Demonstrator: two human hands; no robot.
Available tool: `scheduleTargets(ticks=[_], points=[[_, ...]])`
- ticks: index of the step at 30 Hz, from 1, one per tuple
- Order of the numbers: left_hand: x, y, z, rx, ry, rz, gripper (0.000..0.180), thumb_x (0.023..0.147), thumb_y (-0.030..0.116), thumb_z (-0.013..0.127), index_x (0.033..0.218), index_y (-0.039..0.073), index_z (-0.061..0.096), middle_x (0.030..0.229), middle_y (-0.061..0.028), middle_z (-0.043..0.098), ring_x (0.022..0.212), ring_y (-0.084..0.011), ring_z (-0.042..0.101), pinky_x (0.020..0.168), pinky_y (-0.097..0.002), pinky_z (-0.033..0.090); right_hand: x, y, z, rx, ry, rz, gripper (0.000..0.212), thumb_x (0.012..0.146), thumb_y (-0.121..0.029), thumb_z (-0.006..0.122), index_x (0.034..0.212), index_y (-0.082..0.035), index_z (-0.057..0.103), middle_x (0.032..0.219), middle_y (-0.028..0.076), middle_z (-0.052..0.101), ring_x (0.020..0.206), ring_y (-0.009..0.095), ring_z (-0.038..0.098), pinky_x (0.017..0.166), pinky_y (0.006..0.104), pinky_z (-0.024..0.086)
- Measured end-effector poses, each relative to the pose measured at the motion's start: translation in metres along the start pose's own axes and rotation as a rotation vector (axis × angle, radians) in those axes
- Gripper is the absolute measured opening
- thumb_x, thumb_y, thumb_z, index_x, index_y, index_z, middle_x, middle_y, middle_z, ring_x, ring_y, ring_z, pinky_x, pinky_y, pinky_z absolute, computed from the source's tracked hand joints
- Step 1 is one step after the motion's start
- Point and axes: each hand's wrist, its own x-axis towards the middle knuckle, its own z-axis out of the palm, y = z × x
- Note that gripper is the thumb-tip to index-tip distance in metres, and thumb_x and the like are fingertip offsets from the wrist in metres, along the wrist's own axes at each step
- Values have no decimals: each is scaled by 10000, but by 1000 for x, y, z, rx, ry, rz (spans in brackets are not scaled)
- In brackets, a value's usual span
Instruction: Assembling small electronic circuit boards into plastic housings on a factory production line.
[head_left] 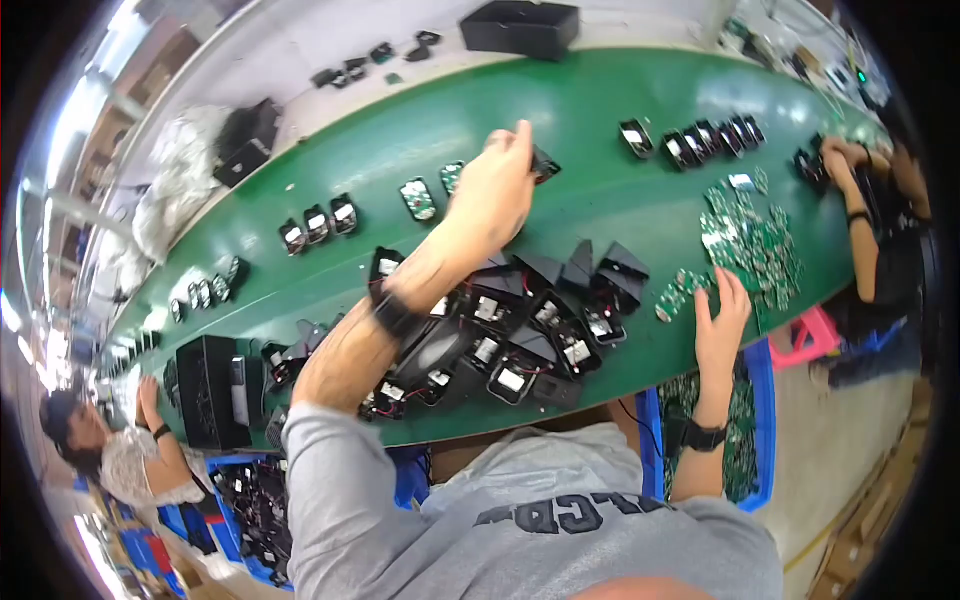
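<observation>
A long green table (590,215) spans the view. On it, a jumble of black casings (530,345) lies around the centre, spreading toward six o'clock. A blue bin (768,430) of boards sits at four o'clock. Heaped green circuit boards (750,245) lie toward three o'clock. The left hand (490,190) reaches to twelve o'clock, its fingers bent; whether they clamp the small black piece (545,166) just beside them, at one o'clock, I cannot tell. At three o'clock, the right hand (724,310) has thumb and fingers apart, near the boards.
</observation>
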Motion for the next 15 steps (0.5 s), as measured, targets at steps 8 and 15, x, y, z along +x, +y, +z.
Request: scheduleTargets(ticks=[8, 15], points=[[46, -100, 47, 101, -190, 85, 317, 863, 200, 581, 1103, -4, 556, 1010, -255, 640, 984, -438, 597, 853, -479, 495, -10, -3, 13, 34, 202, -118, 219, 861, -104, 653, 1050, -26, 574, 1199, 123, 573, 1174, 287, 500, 1010, 388, 365], [-6, -234, -69, 596, 17, -479, 181, 806, 153, 573, 859, 22, 686, 908, -232, 675, 884, -383, 664, 764, -445, 545, -16, -6, 18, 403, 271, 89, 140, 930, -86, 598, 1040, 0, 591, 922, 49, 602, 827, 130, 585, 768, 254, 463]])
